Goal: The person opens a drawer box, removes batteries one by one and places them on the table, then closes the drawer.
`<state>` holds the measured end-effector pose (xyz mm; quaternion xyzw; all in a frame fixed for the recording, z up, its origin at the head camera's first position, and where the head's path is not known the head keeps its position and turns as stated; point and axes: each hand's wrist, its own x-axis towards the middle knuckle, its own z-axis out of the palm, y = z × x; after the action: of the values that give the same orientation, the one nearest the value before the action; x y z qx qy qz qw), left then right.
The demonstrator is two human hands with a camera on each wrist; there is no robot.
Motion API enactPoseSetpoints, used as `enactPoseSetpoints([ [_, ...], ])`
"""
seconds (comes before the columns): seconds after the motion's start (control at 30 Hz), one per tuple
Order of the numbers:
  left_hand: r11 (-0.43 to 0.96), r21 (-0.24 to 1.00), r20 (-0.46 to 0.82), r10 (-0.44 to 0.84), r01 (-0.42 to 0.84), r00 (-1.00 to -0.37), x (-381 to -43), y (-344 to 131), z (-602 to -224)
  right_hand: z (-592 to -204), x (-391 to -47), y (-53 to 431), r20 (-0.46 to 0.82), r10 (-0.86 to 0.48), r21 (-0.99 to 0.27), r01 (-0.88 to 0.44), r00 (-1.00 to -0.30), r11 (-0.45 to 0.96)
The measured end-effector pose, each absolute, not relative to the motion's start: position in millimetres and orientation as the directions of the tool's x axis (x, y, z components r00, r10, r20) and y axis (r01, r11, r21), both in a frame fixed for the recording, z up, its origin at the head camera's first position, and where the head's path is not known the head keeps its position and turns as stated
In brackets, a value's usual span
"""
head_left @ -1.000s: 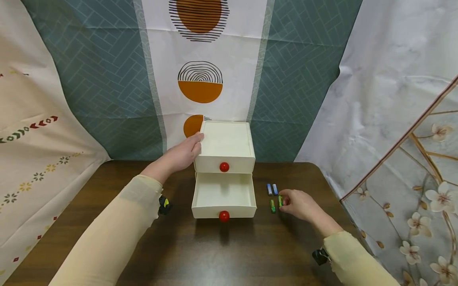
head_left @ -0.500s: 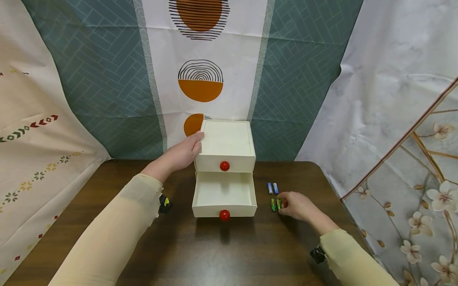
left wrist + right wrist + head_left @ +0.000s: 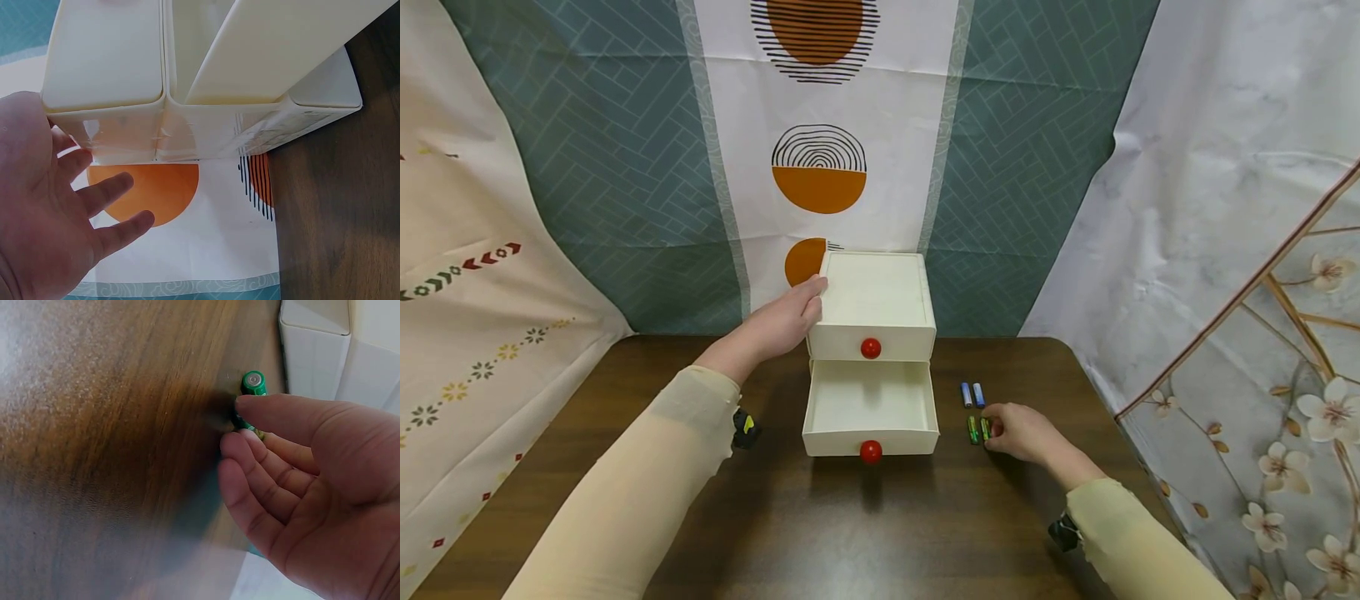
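Observation:
My left hand (image 3: 784, 318) rests against the upper left side of a white two-drawer cabinet (image 3: 876, 287). In the left wrist view its fingers (image 3: 115, 234) are spread and fairly straight, some touching the cabinet wall. The lower drawer (image 3: 868, 400) is pulled out, its visible floor bare; the upper one is closed. Right of the cabinet, my right hand (image 3: 1024, 432) pinches a green battery (image 3: 985, 428) between thumb and fingers, low at the tabletop. Another green battery (image 3: 973, 430) stands or lies just left of it. Two blue batteries (image 3: 966, 395) lie behind them.
A dark wooden table (image 3: 865, 533) bears everything. Red round knobs (image 3: 871, 452) stick out from the drawer fronts. A patterned cloth (image 3: 820, 100) hangs close behind the cabinet, with further cloths at left and right.
My right hand has shifted slightly left with the green battery, bringing it nearer the other green one. The left hand stays on the cabinet.

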<state>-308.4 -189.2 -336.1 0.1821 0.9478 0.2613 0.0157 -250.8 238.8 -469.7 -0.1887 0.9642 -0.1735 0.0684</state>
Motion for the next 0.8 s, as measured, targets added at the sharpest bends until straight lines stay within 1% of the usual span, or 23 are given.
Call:
enactPoseSetpoints([
  [0.3, 0.803, 0.495, 0.062, 0.35, 0.333, -0.935, -308, -188, -335, -469, -250, 237, -0.076, -0.376, -0.358, -0.327, -0.924, 0.875],
  [0.43, 0.801, 0.495, 0.063, 0.353, 0.336, -0.934, -308, -188, -335, -470, -252, 239, -0.088, -0.373, -0.376, -0.316, -0.924, 0.871],
  [0.53, 0.803, 0.495, 0.059, 0.351, 0.333, -0.934, -308, -188, -335, -472, -253, 241, -0.083, -0.39, -0.387, -0.331, -0.917, 0.86],
  [0.57, 0.804, 0.495, 0.059, 0.349, 0.331, -0.935, -308, -188, -335, -479, -257, 246, -0.06, -0.411, -0.382, -0.36, -0.91, 0.851],
  [0.67, 0.804, 0.495, 0.057, 0.347, 0.328, -0.936, -307, -188, -335, -479, -257, 247, -0.046, -0.428, -0.379, -0.38, -0.903, 0.844],
  [0.77, 0.803, 0.496, 0.06, 0.347, 0.33, -0.936, -307, -188, -335, -478, -256, 246, -0.048, -0.416, -0.382, -0.368, -0.908, 0.848],
  [0.8, 0.804, 0.496, 0.06, 0.347, 0.33, -0.936, -307, -188, -335, -471, -252, 242, -0.07, -0.394, -0.389, -0.338, -0.917, 0.857],
])
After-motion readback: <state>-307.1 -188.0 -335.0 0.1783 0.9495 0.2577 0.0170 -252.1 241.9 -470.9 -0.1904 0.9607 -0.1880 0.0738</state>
